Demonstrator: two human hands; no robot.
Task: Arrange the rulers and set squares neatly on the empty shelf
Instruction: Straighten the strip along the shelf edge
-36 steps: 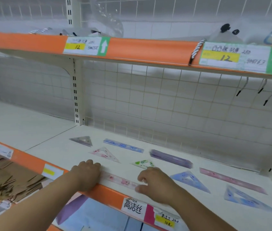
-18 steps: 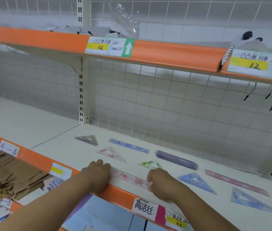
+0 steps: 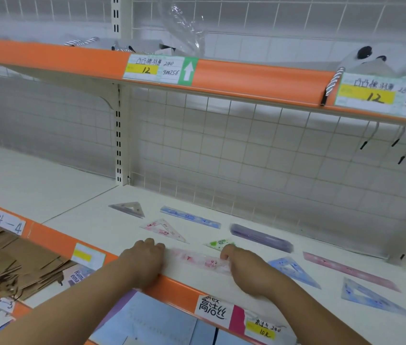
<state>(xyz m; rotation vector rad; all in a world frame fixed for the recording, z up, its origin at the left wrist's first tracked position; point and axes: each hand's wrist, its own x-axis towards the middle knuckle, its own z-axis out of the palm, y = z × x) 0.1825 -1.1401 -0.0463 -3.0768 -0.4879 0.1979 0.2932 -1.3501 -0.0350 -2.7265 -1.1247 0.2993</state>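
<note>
holding the pink ruler (image 3: 197, 260) by its two ends, the hands sat apart at the front of the shelf (image 3: 92, 220), just behind its orange lip (image 3: 172, 286). the right hand (image 3: 249, 272) pinched the right end between thumb and curled fingers. the left hand (image 3: 142, 263) was curled over the left end with its fingertips hidden, so i could not tell whether it gripped the ruler or only butted against it. the ruler lay flat, roughly along the lip and very near it. behind it the other pieces were laid out apart from one another: a pink set square (image 3: 164, 230), a green set square (image 3: 219, 244) just beyond the right hand's fingers, a blue ruler (image 3: 189, 217), a purple ruler (image 3: 260, 237), and further right a blue set square (image 3: 294, 271). the main risk, as i judged it, was the edge: thin, slick plastic this close to the lip could slide off and drop if one end were let go first or nudged forward. a push back with curled knuckles could also knock the green set square, which lay closest, out of line. squaring the ruler to the lip from both ends together looked safest.
</note>
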